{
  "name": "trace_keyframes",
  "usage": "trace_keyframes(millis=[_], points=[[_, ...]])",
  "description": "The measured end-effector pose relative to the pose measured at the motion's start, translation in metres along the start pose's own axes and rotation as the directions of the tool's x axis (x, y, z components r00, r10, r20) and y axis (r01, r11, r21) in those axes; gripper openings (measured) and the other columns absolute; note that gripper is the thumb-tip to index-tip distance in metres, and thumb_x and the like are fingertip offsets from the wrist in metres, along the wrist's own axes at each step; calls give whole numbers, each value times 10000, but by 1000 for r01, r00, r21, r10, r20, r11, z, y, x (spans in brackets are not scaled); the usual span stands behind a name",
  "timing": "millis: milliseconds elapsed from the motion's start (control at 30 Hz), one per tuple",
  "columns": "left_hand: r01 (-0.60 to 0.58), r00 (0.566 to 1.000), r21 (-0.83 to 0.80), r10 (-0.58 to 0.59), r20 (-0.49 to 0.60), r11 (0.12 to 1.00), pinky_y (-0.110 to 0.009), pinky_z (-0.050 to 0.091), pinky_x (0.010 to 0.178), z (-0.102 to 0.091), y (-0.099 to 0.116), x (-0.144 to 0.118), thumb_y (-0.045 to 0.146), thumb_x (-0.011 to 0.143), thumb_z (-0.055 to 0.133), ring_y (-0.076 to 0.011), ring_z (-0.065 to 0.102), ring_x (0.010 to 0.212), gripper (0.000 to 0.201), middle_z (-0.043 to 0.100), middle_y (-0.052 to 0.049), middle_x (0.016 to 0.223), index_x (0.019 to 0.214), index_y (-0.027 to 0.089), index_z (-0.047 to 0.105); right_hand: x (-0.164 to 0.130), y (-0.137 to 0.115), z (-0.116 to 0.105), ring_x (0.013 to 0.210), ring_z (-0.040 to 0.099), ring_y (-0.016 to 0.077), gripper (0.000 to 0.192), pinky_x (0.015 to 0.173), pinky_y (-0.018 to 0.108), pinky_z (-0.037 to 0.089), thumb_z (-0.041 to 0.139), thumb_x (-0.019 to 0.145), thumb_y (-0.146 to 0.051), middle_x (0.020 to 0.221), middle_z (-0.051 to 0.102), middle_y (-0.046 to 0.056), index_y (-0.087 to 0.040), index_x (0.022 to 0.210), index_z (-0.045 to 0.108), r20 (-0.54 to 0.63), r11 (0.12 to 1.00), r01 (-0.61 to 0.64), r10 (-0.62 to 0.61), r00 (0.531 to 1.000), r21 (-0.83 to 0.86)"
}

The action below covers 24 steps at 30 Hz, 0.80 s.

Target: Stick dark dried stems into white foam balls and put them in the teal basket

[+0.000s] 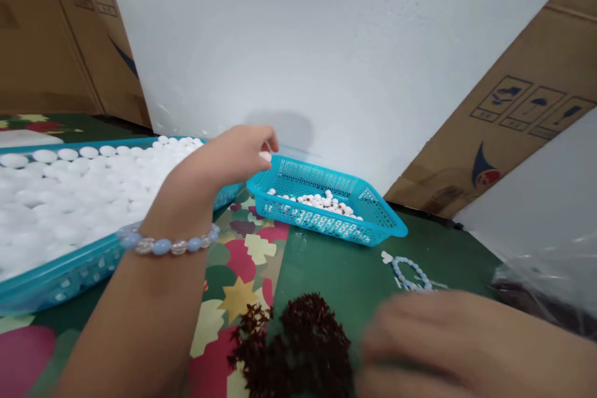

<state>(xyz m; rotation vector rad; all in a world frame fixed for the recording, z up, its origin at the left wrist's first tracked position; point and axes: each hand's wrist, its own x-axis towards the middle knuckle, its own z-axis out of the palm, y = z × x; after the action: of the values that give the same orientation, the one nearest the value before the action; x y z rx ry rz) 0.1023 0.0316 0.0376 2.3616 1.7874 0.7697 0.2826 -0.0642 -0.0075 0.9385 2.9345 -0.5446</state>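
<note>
My left hand [237,152] pinches a small white ball [265,156] above the near-left corner of a blue plastic basket [321,224]. White balls [321,201] lie on that basket's floor, a few with dark red marks. My right hand [420,339] is at the lower right, beside a heap of small dark red star-like pieces [312,336]. Motion smears its fingers, so I cannot see whether it holds anything. Left of my left forearm, a larger blue basket [60,286] is filled with white balls [88,199].
A beaded bracelet [410,273] lies on the green surface [321,267], right of the heap. A patterned sheet [252,273] covers part of that surface. Behind stand a white panel [280,43] and cardboard boxes [508,130]. Clear plastic wrap [541,286] is at the right.
</note>
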Motion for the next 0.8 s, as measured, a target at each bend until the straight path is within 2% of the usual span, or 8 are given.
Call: trace_keyframes(millis=[67,133,200,267,433,567,700,800], points=[[-75,991,-18,72,-112,997,-215,309,548,3,7,-1,106,612,438,-120,443,631,153,451,3,699,752,154,479,21,-1,-4,679,477,150,161,542,250,374,481,696,-112,815,507,35,-149,853,490,12,995,-1,2,1000,-100],[-182,966,-140,151,-209,973,-190,309,541,6,14,-3,73,606,433,-90,434,607,150,440,18,705,721,165,459,43,4,0,618,472,151,198,463,235,336,510,659,-141,786,510,49,-115,855,493,34,981,-12,19,999,-191],[-295,948,-388,217,-233,873,-175,307,502,10,21,-6,45,588,443,-71,421,554,146,437,29,654,664,169,442,60,12,7,600,464,131,217,439,209,311,529,648,-169,773,520,45,-107,855,511,157,985,75,-49,986,-159],[-339,941,-593,279,-193,730,-174,300,453,14,25,-7,58,592,448,-67,411,503,128,434,35,592,638,175,426,70,18,14,599,456,104,142,450,178,308,514,662,-133,730,536,26,-106,798,545,206,983,128,-99,974,-134],[-302,925,-739,372,-75,602,-169,346,465,23,25,-5,154,612,473,-75,448,554,98,474,32,664,670,194,405,74,20,18,564,433,79,103,446,152,298,488,672,-88,673,547,11,-93,727,574,189,975,159,-129,974,-156],[-216,926,-796,378,17,565,-167,358,490,22,19,-2,184,600,503,-83,457,605,93,506,18,695,655,184,429,71,15,10,576,424,61,112,424,146,280,504,681,-125,748,532,-11,-120,775,565,202,974,183,-153,967,-134],[-103,911,-798,379,164,594,-179,350,463,21,8,3,212,603,519,-93,463,561,63,518,11,606,636,165,492,63,15,1,545,401,60,52,407,150,265,522,652,-156,685,493,-20,-116,683,536,51,984,160,-157,986,-73],[-38,910,-793,349,224,608,-174,338,454,25,5,6,199,600,527,-73,438,497,50,486,28,521,595,151,515,55,20,-5,472,369,41,40,386,129,256,529,612,-118,552,434,-55,-116,613,489,-93,991,114,-107,990,75]])
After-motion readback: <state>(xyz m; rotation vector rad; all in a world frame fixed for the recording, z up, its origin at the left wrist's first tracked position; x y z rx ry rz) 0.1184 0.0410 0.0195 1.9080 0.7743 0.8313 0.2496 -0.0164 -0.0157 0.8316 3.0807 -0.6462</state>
